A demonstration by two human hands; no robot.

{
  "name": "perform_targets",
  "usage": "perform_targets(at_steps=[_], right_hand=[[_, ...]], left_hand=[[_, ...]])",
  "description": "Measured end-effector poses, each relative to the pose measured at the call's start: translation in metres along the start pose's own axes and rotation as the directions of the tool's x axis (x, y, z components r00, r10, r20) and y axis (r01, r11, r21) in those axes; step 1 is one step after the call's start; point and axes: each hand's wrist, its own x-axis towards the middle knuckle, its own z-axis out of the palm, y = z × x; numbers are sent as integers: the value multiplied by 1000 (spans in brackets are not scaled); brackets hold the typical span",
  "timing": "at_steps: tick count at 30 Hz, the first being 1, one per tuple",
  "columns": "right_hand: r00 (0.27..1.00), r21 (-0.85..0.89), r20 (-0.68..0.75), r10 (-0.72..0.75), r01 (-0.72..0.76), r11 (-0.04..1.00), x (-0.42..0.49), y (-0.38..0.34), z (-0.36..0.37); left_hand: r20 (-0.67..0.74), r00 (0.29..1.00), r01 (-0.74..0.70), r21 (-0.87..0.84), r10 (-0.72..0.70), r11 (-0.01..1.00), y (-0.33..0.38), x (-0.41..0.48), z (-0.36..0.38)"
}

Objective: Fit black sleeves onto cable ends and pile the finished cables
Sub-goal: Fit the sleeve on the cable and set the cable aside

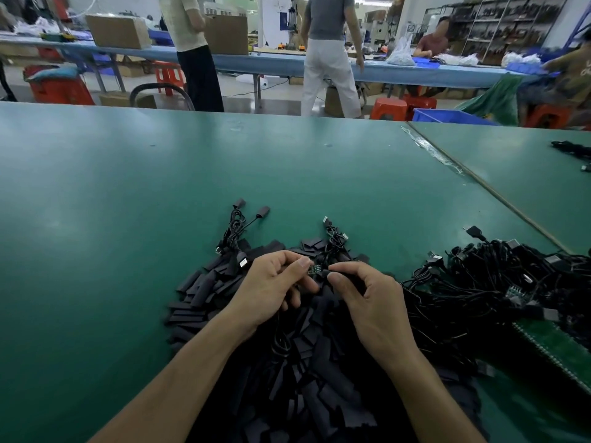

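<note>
left hand (275,282) pinches the cable's end, a tiny board (315,269), between thumb and forefinger. right hand (374,302) pinches what looks like a sleeve (324,272) right up against it, mostly hidden by the fingers. risk imo: the board's corners snag the sleeve mouth and it goes on crooked, or the trailing wire drags loose ones out of the sleeve pile (204,282) underneath. the tangle (495,282) on the right could catch too. a few done cables (238,225) lie just past the pile. table (128,203) is open ahead and left, seam (479,180) off right.
</note>
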Motion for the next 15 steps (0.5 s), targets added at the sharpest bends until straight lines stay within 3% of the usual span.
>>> perform_targets(at_steps=[15], right_hand=[[997, -37, -75, -29, 26, 999, 0, 2, 2]], left_hand=[[37, 999, 12, -9, -12, 1000, 3, -3, 2]])
